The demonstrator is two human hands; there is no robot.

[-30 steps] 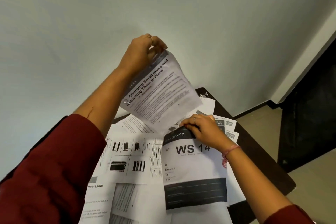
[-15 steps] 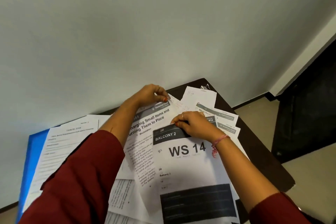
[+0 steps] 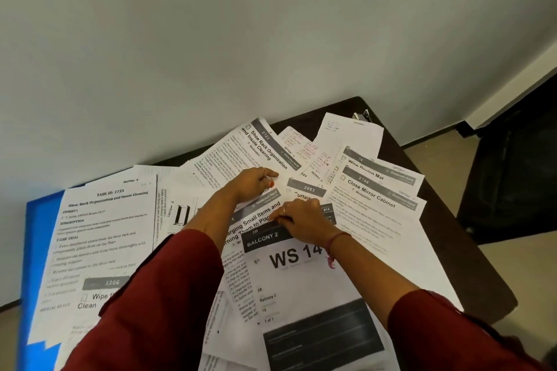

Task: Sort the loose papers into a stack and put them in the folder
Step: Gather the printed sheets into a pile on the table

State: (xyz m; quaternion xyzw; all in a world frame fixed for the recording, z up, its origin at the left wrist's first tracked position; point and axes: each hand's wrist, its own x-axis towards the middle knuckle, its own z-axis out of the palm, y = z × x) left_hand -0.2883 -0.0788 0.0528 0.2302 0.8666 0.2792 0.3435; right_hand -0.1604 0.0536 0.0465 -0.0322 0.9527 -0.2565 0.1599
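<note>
Our left hand (image 3: 256, 184) lay flat on the "Charging Small Items" sheet (image 3: 256, 220); our right hand (image 3: 301, 220) pinched the "WS 14" sheet (image 3: 301, 274) atop it. The blue folder (image 3: 36, 250) lay left, under papers. Fanned sheets could slide off the table (image 3: 452, 220).

office: printed task sheets (image 3: 105, 238) cover desk (image 3: 446, 220)
</note>
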